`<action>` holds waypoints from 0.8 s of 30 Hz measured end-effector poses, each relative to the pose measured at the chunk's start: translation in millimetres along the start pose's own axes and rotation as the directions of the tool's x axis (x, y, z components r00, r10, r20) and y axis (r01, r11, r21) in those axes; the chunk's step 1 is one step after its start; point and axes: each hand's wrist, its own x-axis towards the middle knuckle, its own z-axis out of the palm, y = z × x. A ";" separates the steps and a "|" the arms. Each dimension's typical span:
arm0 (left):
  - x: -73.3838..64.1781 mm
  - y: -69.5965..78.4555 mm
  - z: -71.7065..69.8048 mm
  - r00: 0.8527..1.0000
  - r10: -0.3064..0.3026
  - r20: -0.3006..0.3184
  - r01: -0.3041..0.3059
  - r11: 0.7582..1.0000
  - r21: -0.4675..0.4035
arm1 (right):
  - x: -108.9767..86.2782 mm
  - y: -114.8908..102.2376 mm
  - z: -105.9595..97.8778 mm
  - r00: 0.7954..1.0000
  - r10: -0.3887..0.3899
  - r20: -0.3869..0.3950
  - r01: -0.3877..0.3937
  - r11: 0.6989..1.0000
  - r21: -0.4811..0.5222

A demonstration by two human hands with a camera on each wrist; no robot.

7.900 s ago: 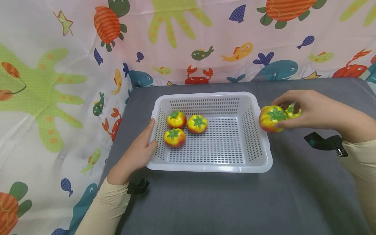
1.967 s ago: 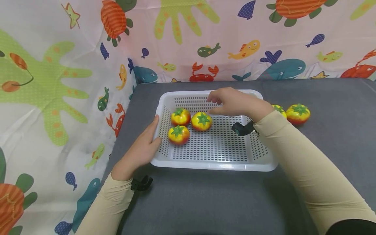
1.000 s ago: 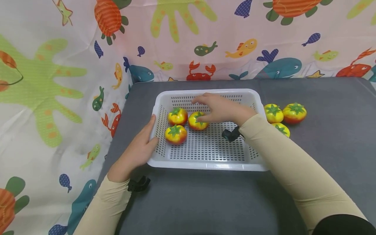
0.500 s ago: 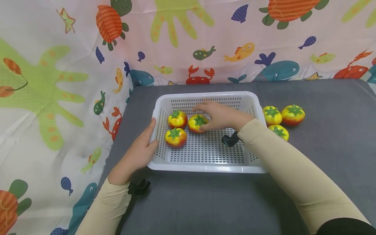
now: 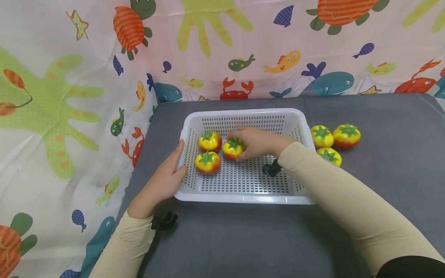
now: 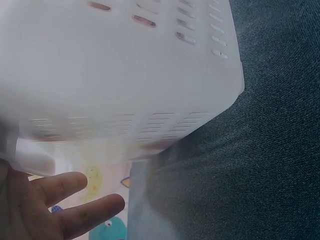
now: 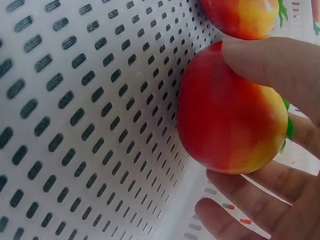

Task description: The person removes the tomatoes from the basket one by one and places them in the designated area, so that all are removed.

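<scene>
A white perforated plastic basket [image 5: 248, 198] holds three yellow-and-red toy tomatoes with green star-shaped tops. My right hand [image 5: 255, 142] reaches into it and grips the rightmost toy tomato [image 5: 233, 148], with the thumb on the near side and the fingers round the far side. Up close in the right wrist view, this toy tomato [image 7: 227, 112] sits low by the basket floor. To its left are a rear toy tomato [image 5: 210, 141] and a front toy tomato [image 5: 208, 163]. My left hand [image 5: 163, 180] holds the basket's left rim, thumb over the edge and fingers along the outside.
Three more toy tomatoes [image 5: 346, 136] lie clustered on the grey cloth-covered table [image 5: 250, 239], just right of the basket. A curtain [image 5: 215, 69] printed with sea animals hangs behind and to the left of the table.
My right hand let go of a toy tomato on the table at the right, moved left over the basket, then lowered and took hold of the rightmost one inside. My left hand stayed at the rim.
</scene>
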 end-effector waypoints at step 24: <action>-0.9 -1.5 -0.3 1.000 0.002 -0.001 -0.002 1.000 -0.002 | -4.0 -1.0 -7.8 0.999 0.003 -0.042 -0.002 1.000 0.031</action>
